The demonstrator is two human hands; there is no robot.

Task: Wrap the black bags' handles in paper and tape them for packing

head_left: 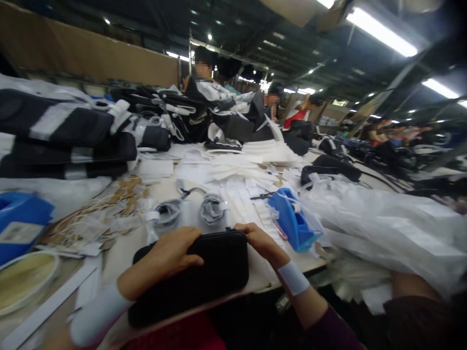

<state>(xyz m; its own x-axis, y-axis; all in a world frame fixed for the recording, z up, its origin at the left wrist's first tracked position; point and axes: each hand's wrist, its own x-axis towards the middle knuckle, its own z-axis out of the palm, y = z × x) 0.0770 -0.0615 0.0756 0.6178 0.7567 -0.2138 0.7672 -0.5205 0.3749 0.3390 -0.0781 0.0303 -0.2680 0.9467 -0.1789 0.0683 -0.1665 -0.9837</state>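
Left hand (164, 255) and right hand (257, 243) clasped black rectangular fabric case (193, 277), fingers curled over top edge; blue plastic tape dispenser (294, 221), grey cord coils (168, 213) just beyond on table (120, 257).

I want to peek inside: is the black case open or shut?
It looks shut: the black fabric case, held by the left hand and right hand, shows a closed top edge and no inside.

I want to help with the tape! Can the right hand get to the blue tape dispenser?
Probably yes. The right hand is on the black padded case, and the blue tape dispenser sits just past it. Only some flat white strips lie nearby, so the way looks free.
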